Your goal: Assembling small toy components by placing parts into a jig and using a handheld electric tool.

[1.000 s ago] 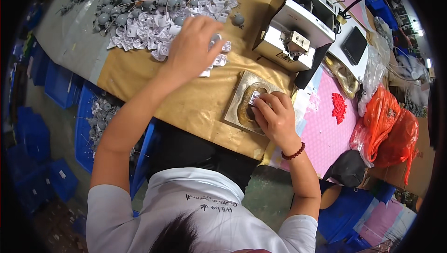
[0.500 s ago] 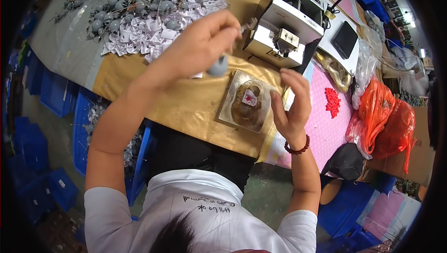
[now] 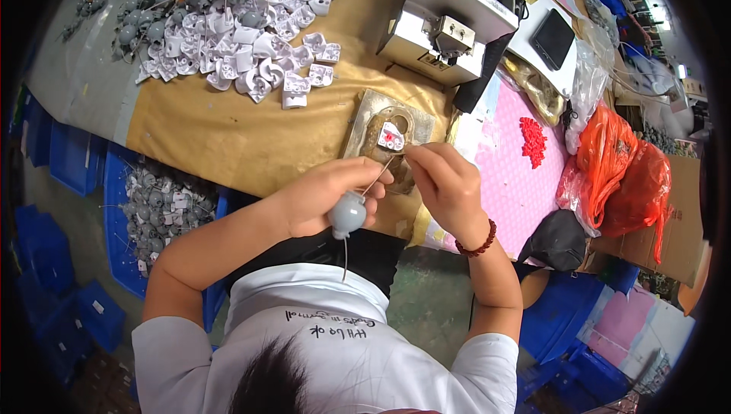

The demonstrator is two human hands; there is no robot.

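A grey ball with a thin wire through it (image 3: 348, 214) hangs at my left hand (image 3: 324, 195), whose fingers are closed around the wire just above the ball. The wire's lower end dangles toward my lap. My right hand (image 3: 448, 185) pinches the wire's upper end between thumb and forefinger. Both hands meet over the near edge of a metal block fixture (image 3: 358, 131) with a rounded recess. In the recess lies a small white plastic part (image 3: 391, 137) with a red piece on it.
White plastic parts (image 3: 251, 56) and grey balls (image 3: 152, 18) are heaped at the back left. A white machine (image 3: 434, 44) stands beyond the fixture. To the right are red pieces (image 3: 532, 142) and red bags (image 3: 620, 174). A blue bin (image 3: 118, 242) holds more balls.
My left hand has come down and toward me from near the machine, bringing the grey ball. My right hand has moved left and closed on the wire.
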